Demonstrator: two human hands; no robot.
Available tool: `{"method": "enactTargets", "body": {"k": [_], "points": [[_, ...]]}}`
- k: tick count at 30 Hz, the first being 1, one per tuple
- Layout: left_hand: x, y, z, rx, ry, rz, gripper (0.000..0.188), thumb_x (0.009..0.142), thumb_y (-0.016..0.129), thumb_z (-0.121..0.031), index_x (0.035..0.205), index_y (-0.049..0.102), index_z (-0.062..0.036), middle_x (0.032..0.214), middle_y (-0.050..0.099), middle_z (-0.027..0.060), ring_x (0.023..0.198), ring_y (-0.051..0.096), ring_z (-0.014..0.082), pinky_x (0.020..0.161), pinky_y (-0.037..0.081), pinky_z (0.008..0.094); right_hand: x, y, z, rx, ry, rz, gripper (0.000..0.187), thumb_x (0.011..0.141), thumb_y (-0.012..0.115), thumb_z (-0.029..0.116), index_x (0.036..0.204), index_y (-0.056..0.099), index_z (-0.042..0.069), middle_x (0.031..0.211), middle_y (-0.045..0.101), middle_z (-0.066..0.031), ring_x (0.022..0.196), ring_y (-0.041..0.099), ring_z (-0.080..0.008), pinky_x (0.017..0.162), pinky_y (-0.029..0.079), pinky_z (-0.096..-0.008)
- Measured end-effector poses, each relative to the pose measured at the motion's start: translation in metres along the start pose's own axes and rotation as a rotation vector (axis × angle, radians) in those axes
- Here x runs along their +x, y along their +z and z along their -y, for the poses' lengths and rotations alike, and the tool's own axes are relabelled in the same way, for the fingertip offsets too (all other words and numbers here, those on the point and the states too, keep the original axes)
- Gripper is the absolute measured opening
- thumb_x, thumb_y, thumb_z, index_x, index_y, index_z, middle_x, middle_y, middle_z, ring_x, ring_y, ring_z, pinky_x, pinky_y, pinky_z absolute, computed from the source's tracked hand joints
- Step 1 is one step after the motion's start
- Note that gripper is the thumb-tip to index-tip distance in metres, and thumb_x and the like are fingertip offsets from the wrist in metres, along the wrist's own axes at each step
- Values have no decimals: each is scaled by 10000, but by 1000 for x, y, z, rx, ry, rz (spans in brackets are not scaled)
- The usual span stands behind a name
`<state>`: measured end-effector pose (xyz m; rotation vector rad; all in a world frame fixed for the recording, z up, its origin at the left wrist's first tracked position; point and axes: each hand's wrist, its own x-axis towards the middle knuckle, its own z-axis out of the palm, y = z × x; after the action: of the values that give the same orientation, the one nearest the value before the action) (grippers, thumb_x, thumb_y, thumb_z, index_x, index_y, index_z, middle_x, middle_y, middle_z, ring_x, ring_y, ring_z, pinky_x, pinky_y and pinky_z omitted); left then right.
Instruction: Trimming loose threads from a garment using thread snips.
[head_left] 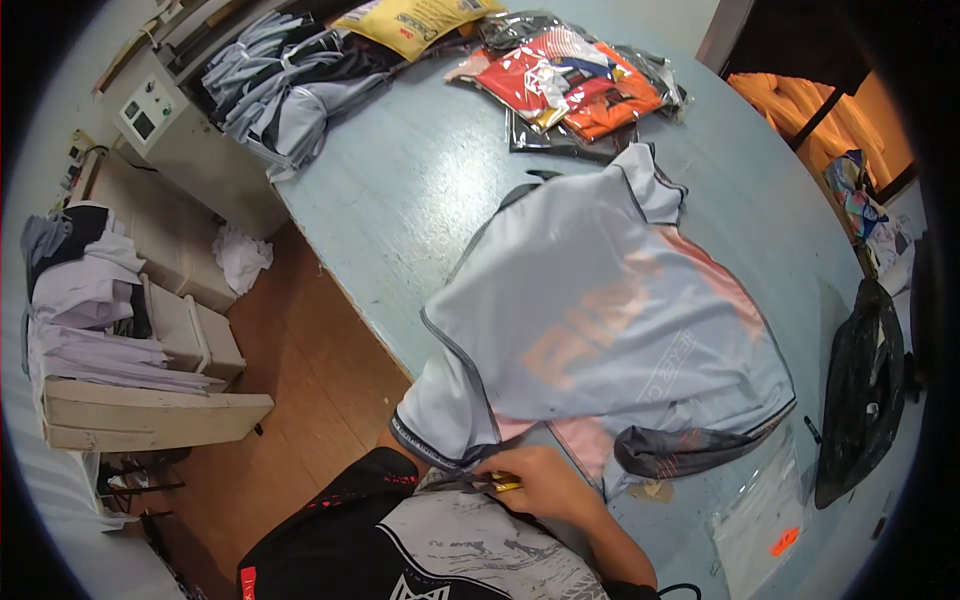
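A light grey jersey (590, 280) lies inside out over the near part of the table, its printed lettering showing faintly through. Its near sleeve (450, 410) with a dark hem hangs by the table edge, right in front of my body. Yellow-handled thread snips (508, 486) are in my closed right hand (540, 482), beside that hem; the blades are hard to make out. My left forearm runs to the sleeve's dark hem, and the fabric hides my left hand. A dark grey sleeve (665, 452) lies folded at the jersey's near right side.
Bagged garments (570, 85) in red, orange and black lie at the table's far side. Bundled grey garments (290, 95) and a yellow packet (415, 22) sit at the far left. On the right are a clear plastic bag (755, 530) and a black plastic bag (860, 400). Cardboard boxes (150, 415) stand left.
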<state>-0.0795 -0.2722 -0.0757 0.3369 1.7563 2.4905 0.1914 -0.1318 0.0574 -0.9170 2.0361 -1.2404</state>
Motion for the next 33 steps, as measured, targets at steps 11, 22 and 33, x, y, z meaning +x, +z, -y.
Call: {"method": "enactTargets", "body": {"k": [11, 22, 33], "points": [[-54, 43, -130, -298, 35, 226, 476, 863, 647, -154, 1291, 523, 15, 1153, 640, 177, 1043, 625, 217, 935, 497, 337, -14, -54, 15, 141, -39, -201, 281, 642, 731, -17, 918, 716, 35, 779, 705, -64, 646, 639, -146, 595, 477, -247], [-175, 70, -95, -134, -239, -119, 370, 909, 614, -184, 1223, 542, -1, 964, 655, 128, 783, 658, 215, 723, 541, 323, -21, -78, 23, 159, -64, -983, 126, 776, 733, -22, 888, 677, -2, 671, 548, 19, 580, 436, -35, 521, 320, -196], [-214, 77, -123, -392, -465, -54, 223, 959, 543, -203, 1029, 543, 9, 711, 562, 113, 537, 565, 191, 444, 450, 329, -11, -94, 18, -59, -304, -1211, 291, 763, 788, 17, 1028, 672, -5, 950, 548, -16, 618, 367, -20, 525, 295, -166]]}}
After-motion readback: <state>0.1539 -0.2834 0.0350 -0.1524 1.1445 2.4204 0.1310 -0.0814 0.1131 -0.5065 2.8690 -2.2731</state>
